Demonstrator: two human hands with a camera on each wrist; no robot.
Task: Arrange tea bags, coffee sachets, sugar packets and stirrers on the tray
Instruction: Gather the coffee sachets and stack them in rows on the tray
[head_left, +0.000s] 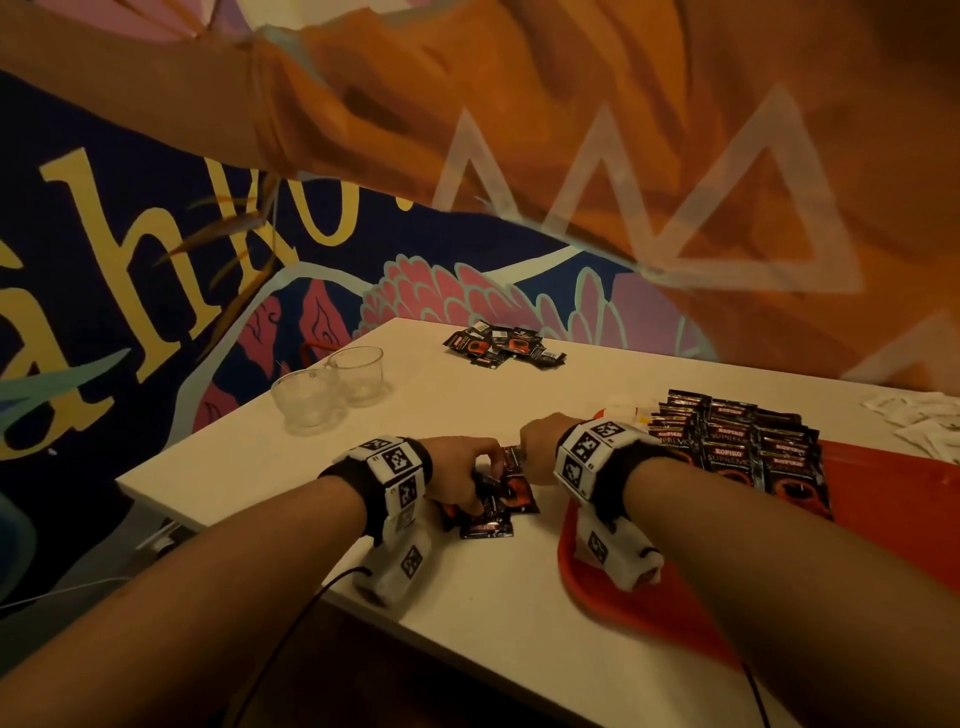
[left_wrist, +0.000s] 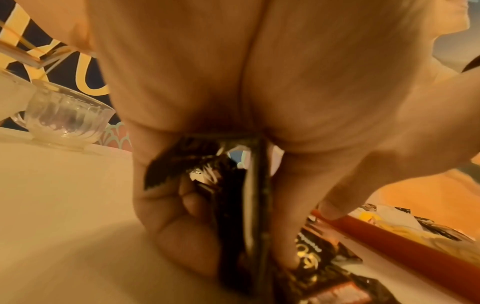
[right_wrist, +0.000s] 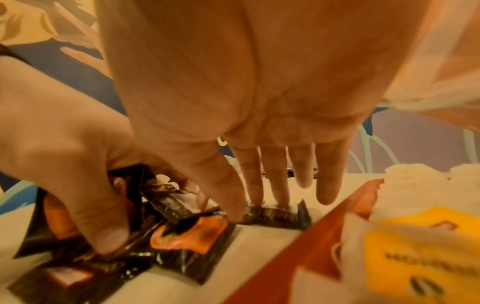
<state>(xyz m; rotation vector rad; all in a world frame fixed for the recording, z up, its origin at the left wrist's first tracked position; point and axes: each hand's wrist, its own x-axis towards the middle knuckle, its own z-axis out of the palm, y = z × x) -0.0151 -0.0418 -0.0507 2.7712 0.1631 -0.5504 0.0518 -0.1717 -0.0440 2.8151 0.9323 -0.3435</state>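
Sachet-gathering underway: my left hand (head_left: 460, 470) grips a bundle of coffee sachets (head_left: 496, 493) on the tabletop (head_left: 467, 587); my right hand (head_left: 543, 441), fingers straight, presses one beside it; next, lift them onto the tray (head_left: 675, 613) just right.
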